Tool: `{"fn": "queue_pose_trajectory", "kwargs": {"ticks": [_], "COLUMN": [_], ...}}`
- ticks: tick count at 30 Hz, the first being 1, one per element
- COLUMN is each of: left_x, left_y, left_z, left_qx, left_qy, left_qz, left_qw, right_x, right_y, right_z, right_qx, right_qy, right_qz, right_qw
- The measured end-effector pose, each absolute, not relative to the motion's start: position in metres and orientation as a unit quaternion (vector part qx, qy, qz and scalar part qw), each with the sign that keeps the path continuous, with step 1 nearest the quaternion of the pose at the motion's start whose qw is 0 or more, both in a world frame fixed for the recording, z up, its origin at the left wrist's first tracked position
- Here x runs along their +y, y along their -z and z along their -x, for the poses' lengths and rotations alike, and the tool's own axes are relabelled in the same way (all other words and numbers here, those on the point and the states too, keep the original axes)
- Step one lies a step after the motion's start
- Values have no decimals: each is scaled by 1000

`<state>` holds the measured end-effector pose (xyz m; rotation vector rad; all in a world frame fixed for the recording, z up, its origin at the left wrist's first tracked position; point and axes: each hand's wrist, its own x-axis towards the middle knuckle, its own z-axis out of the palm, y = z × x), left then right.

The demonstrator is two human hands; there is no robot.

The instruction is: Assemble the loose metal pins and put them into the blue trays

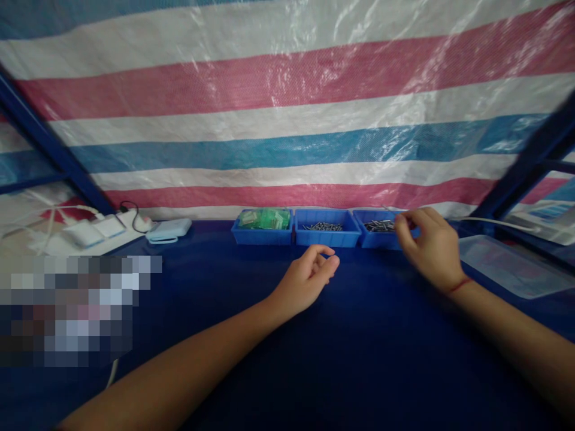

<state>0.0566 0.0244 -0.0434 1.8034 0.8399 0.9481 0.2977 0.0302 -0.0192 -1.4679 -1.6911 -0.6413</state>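
Observation:
My left hand (pixel 309 275) hovers over the blue table, just in front of the middle bin. Its fingers are curled in toward the thumb, and whatever they may hold is hidden. My right hand (pixel 429 245) is raised at the right bin (pixel 375 239), covering that bin's right part. Thumb and forefinger pinch together there, with a thin metal piece (pixel 388 209) faintly showing by the fingertips, blurred. Dark metal pieces (pixel 380 225) lie in the right bin. The middle blue bin (pixel 327 238) holds many small silvery screws (pixel 323 227).
A left blue bin (pixel 262 237) contains green and clear plastic packets (pixel 264 219). Further left are a light blue box (pixel 169 230) and a power strip (pixel 101 230) with plugs and cables. A clear plastic lid (pixel 516 266) lies at right. Striped sheeting (pixel 287 137) hangs behind.

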Motion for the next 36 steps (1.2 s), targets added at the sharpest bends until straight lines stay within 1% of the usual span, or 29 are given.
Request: {"fn": "queue_pose_trajectory", "kwargs": {"ticks": [1, 4, 10, 14, 17, 21, 23, 26, 30, 34, 36], "left_x": [24, 24, 21, 16, 13, 16, 20, 26, 26, 23, 26], "left_y": [43, 43, 44, 41, 32, 17, 15, 21, 35, 37, 35], "left_z": [-56, -56, -55, -52, -40, -8, 9, 27, 32, 33, 36], "left_qx": [340, 338, 324, 320, 309, 267, 275, 312, 345, 348, 375], "left_qy": [-380, -369, -310, -278, -239, -165, -133, -155, -185, -211, -248], "left_qz": [-732, -740, -798, -841, -867, -910, -935, -928, -914, -908, -891], "left_qw": [451, 449, 404, 338, 310, 272, 179, 128, 108, 98, 60], "right_x": [34, 39, 30, 18, 3, -12, -14, -9, -1, 0, -1], "right_y": [21, 24, 22, 25, 29, 35, 37, 39, 38, 37, 36], "right_z": [-306, -320, -305, -273, -244, -210, -198, -184, -173, -170, -170], "right_qx": [-660, -658, -693, -775, -815, -847, -857, -863, -850, -841, -841], "right_qy": [298, 319, 322, 258, 196, 121, 87, 60, 43, 31, 25], "right_qz": [607, 626, 580, 495, 460, 459, 465, 472, 505, 525, 527], "right_qw": [328, 272, 282, 296, 292, 238, 203, 171, 142, 126, 121]}}
